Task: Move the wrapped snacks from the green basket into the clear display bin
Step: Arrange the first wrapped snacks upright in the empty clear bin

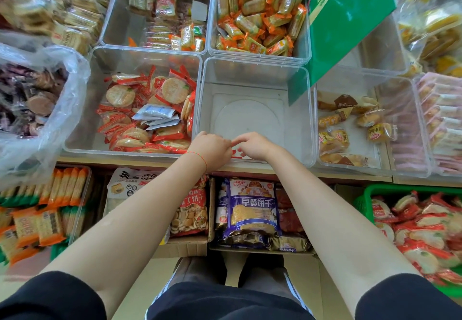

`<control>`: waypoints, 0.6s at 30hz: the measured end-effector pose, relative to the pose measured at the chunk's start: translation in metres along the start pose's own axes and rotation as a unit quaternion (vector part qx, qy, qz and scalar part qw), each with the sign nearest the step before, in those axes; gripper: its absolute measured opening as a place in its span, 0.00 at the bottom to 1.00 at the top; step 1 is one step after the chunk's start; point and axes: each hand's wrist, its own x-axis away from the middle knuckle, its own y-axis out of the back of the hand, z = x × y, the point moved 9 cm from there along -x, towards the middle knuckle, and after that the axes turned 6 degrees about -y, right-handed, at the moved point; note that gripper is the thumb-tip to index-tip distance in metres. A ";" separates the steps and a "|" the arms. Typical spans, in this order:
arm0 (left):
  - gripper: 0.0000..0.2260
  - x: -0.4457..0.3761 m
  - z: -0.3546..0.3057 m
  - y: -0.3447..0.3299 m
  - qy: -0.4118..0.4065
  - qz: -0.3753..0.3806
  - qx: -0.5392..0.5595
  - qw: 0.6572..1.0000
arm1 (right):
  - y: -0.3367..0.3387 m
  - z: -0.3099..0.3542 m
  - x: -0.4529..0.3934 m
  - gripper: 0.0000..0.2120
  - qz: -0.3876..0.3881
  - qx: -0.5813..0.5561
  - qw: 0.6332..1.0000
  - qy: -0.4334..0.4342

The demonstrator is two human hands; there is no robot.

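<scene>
The purple bag [252,207] on the lower shelf, just below the clear display bin [252,117], reads 早餐饼干; the red-labelled bag [191,209] to its left shows 饼干, the rest being too blurred to read. Both hands meet at the bin's near rim. The left hand [212,151] has its fingers curled, and the right hand [252,146] has its forefinger stretched toward the left one, the other fingers bent; whether either pinches something small cannot be told. The bin holds no snacks. The wrapped snacks [422,229], red-edged round crackers, lie in the green basket [370,194], below and right of the bin.
</scene>
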 end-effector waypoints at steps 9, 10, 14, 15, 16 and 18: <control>0.15 0.008 -0.072 0.050 -0.029 -0.277 0.119 0.953 | 0.062 -0.045 0.117 0.09 -0.446 0.007 0.887 0.122; 0.13 0.004 -0.090 0.049 -0.028 -0.256 0.125 0.958 | 0.063 -0.062 0.129 0.09 -0.455 0.010 0.883 0.113; 0.11 -0.025 -0.173 0.021 -0.060 -0.104 0.120 0.985 | 0.077 -0.146 0.159 0.07 -0.425 0.001 0.904 0.040; 0.11 -0.032 -0.198 0.010 -0.071 -0.050 0.118 0.989 | 0.081 -0.170 0.161 0.07 -0.400 0.012 0.916 0.021; 0.11 -0.039 -0.223 -0.003 -0.082 0.007 0.112 0.990 | 0.084 -0.193 0.162 0.08 -0.367 0.025 0.930 0.002; 0.11 -0.050 -0.271 -0.021 -0.101 0.088 0.098 0.986 | 0.086 -0.240 0.164 0.09 -0.306 0.042 0.950 -0.033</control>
